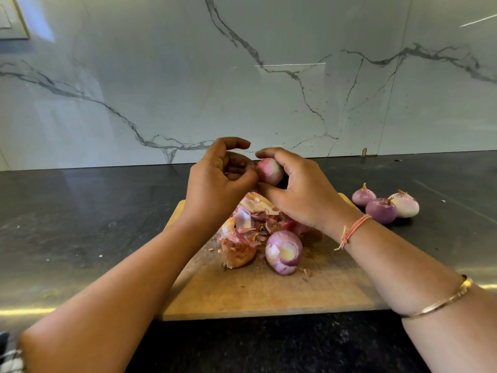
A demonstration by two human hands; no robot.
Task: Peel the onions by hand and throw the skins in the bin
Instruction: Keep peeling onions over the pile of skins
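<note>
Closest to the camera, two bare forearms reach forward over the dark counter's (80, 211) front edge; the right one wears a thin gold bangle (441, 302) and, at the wrist, a pink thread band (355, 227). Under them lies a wooden cutting board (242, 292). On it sits a partly peeled onion (283, 251), its cut end facing the camera, touching a loose heap of papery skins (247, 224) just behind and to its left. Above that heap the right hand (301, 189) grips a small held onion (269, 170), fingers curled over its top and thumb beneath it. The left hand (220, 179) is just beside it, its fingers curled inward and the thumb tip against the onion's left end; whether it pinches a shred of skin cannot be told. To the right, off the board, three peeled onions (380, 210) huddle together on the counter. Behind everything rises a white marble wall (188, 76) with grey veins
</note>
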